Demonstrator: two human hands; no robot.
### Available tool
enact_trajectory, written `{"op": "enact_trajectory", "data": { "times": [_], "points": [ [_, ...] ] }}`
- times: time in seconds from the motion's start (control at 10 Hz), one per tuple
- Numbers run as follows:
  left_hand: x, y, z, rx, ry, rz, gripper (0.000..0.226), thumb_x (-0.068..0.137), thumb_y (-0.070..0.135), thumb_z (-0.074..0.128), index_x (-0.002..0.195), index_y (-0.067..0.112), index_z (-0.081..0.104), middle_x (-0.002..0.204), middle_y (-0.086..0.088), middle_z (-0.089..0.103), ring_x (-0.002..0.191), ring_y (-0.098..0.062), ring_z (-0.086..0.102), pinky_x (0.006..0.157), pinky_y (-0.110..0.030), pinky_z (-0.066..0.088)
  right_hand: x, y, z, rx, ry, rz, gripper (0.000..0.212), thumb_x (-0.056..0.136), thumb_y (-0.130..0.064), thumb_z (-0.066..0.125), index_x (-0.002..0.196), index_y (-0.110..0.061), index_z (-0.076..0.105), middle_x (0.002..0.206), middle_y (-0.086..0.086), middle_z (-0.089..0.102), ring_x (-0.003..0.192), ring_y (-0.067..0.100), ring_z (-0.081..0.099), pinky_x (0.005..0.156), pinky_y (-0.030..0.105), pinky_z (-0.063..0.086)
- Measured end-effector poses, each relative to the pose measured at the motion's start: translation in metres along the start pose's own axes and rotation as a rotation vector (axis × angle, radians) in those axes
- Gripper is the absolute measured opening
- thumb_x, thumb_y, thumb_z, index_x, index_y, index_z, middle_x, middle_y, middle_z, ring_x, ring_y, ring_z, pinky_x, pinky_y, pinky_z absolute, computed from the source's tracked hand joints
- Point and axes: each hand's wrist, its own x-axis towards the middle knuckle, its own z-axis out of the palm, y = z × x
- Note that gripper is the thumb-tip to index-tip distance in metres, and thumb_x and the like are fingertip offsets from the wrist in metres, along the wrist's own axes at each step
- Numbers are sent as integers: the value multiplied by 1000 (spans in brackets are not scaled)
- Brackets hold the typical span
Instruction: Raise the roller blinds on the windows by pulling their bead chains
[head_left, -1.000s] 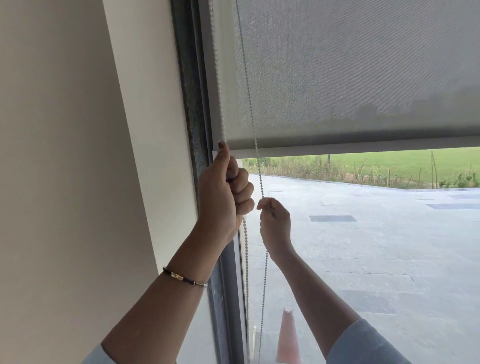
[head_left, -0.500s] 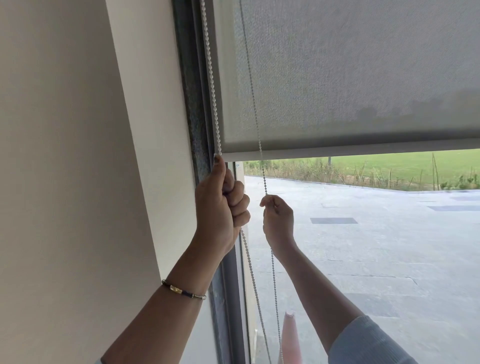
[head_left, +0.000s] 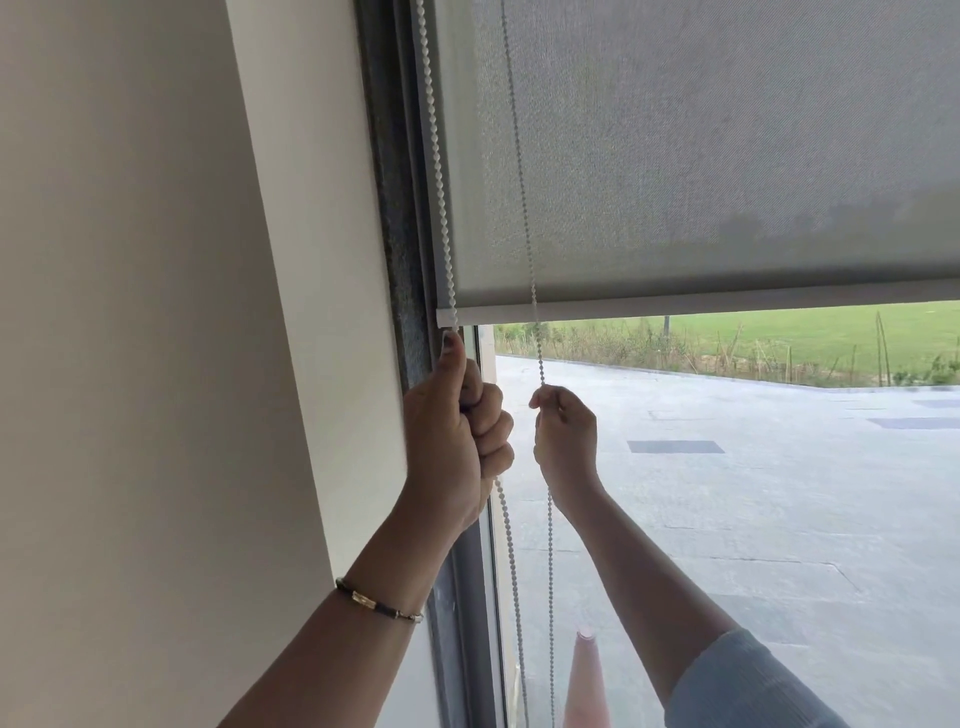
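Note:
A grey roller blind (head_left: 701, 156) covers the upper window, its pale bottom bar (head_left: 727, 304) running across mid-frame. A white bead chain (head_left: 439, 171) hangs in two strands at the blind's left edge. My left hand (head_left: 457, 441) is fisted around the near strand just under the bar's left end, thumb up. My right hand (head_left: 566, 436) pinches the far strand (head_left: 524, 208) between thumb and fingers, a little to the right and at about the same height. Both strands carry on down below my hands.
A beige wall (head_left: 156, 312) and the dark window frame (head_left: 395, 208) stand close on the left. Through the glass I see paved ground (head_left: 779, 519), a grass strip and an orange cone (head_left: 587, 680) at the bottom.
My left hand has slid down along the near strand. The view has shifted slightly, and the blind's bottom bar sits about where it was against the scene outside.

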Motion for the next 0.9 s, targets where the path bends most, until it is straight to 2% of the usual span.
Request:
{"op": "enact_trajectory", "data": {
  "times": [0.3, 0.5, 0.6, 0.7, 0.8, 0.9],
  "points": [
    [1, -3, 6, 27, -10, -14, 50, 87, 56, 50, 54, 25, 29, 53, 4, 13, 44, -10, 5, 42, -12, 7, 1, -4, 3, -7, 1, -11, 39, 93, -4, 43, 66, -26, 59, 44, -16, 45, 48, 13, 32, 54, 24, 28],
    [6, -4, 10, -4, -78, -28, 50, 88, 56, 50, 53, 26, 30, 48, 8, 19, 43, -9, 6, 40, -10, 12, 1, -7, 2, -7, -7, -30, 34, 92, -2, 44, 70, -20, 63, 52, -6, 44, 52, 18, 32, 51, 27, 27],
    [18, -5, 8, 47, -99, -8, 50, 92, 52, 47, 57, 24, 26, 50, 6, 19, 43, -9, 10, 43, -14, 11, -1, -11, -2, -11, -49, -22, 34, 90, 0, 44, 75, -21, 66, 58, -7, 51, 56, 17, 41, 57, 29, 35],
    [26, -9, 7, 118, -61, 20, 49, 100, 40, 41, 56, 19, 43, 48, 4, 33, 39, -9, 27, 46, -24, 17, -3, -14, -10, -22, -82, -40, 29, 94, -1, 49, 90, -22, 69, 80, -7, 66, 70, 3, 58, 69, 24, 43],
    [26, -16, 5, 525, 162, 185, 29, 107, 29, 40, 103, 14, 65, 88, -6, 67, 76, -19, 64, 70, -36, 51, -4, -12, -22, -102, -87, -62, 23, 99, -8, 51, 110, -19, 68, 105, -2, 71, 97, 7, 64, 83, 26, 49],
    [20, -29, 2, 962, 270, 417, 54, 105, 32, 44, 153, 12, 31, 160, -9, 35, 147, -19, 31, 120, -39, 26, 1, -12, -37, -181, 41, -146, 23, 102, -14, 51, 118, -19, 66, 118, -2, 70, 110, 12, 63, 99, 34, 51]
  ]
}}
